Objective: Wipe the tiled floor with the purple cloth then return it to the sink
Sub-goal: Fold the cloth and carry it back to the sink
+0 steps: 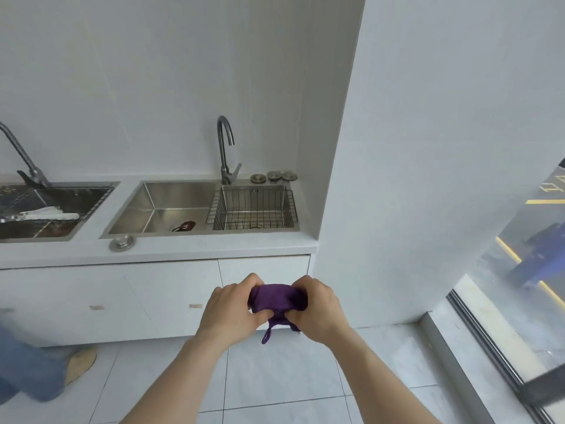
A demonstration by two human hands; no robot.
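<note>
Both hands hold the purple cloth (278, 298) bunched between them, in the air in front of the white cabinet doors (171, 298) and above the tiled floor (275, 381). The left hand (232, 307) has its fingers curled tight over the cloth's left end; the right hand (318, 307) is curled tight over the right end, the thumbs meeting underneath. A small loop of the cloth dangles below. The sink (171, 209) is set into the worktop (214, 246) near its right end, a wire basket (253, 209) filling its right part against the wall. Bare floor lies beneath the forearms; a glass door track (489, 338) bounds it on the right.
</note>
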